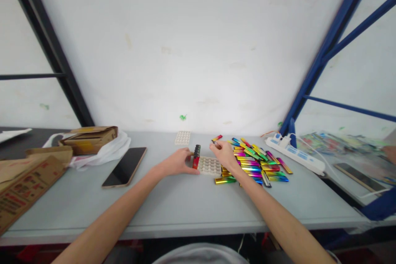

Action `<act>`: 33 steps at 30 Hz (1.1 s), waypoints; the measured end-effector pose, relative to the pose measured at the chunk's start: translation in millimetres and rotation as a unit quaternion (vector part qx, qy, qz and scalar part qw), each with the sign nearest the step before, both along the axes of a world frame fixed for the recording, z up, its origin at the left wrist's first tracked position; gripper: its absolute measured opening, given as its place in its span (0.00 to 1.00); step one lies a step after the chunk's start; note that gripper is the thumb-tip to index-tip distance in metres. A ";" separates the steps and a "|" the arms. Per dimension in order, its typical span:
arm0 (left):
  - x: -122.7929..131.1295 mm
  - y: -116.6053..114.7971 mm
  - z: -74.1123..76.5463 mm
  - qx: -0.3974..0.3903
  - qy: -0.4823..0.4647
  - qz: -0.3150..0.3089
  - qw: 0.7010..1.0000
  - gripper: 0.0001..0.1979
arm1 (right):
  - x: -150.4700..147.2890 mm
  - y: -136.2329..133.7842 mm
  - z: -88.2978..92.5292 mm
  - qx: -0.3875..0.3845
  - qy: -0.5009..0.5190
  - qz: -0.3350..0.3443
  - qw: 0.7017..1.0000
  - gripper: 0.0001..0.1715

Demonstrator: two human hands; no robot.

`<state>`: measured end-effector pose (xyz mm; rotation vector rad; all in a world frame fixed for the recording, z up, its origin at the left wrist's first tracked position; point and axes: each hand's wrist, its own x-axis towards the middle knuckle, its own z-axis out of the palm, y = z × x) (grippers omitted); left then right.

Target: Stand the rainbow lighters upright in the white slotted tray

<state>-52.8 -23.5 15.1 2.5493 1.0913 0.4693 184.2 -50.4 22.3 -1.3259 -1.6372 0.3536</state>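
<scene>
My left hand [178, 161] curls around the left end of a white studded or pocketed tray [210, 166], thumb at the front and fingers behind. Along that end stands a row of red lighters [196, 161] with black tops, close together and upright. My right hand [225, 154] is pinched above the tray's right back corner, holding what looks like a lighter [214, 142]; only its dark end shows. To the right, partly under my right forearm, lies a loose pile of shiny multicoloured lighters [250, 165].
A second white tray [182, 137] lies near the wall. A phone [125, 167], cardboard boxes [89, 140] and a white plastic bag [119, 146] are on the left. A power strip [295, 154] with cables runs along the right edge beside a blue metal frame [324, 55].
</scene>
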 end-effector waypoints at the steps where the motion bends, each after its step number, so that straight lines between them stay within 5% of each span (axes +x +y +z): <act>1: 0.0 0.1 0.3 0.001 0.003 -0.002 1.000 0.32 | 0.3 0.4 0.0 -0.003 -0.003 0.002 1.000 0.26; 7: -0.3 3.5 -1.1 0.007 -0.001 -0.015 1.000 0.33 | 4.7 2.8 -2.1 -0.001 -0.007 -0.011 1.000 0.27; 13: -0.5 3.8 -1.1 0.000 0.001 -0.017 1.000 0.34 | 7.3 7.7 -9.8 -0.028 0.004 0.108 0.994 0.28; 20: 0.5 2.6 0.6 -0.003 0.004 -0.019 1.000 0.33 | 9.7 4.1 -9.0 -0.016 -0.142 0.092 0.985 0.36; 33: 0.6 3.3 -0.5 0.013 0.017 -0.017 1.000 0.35 | 5.7 12.3 -8.0 -0.040 -0.167 0.116 0.978 0.24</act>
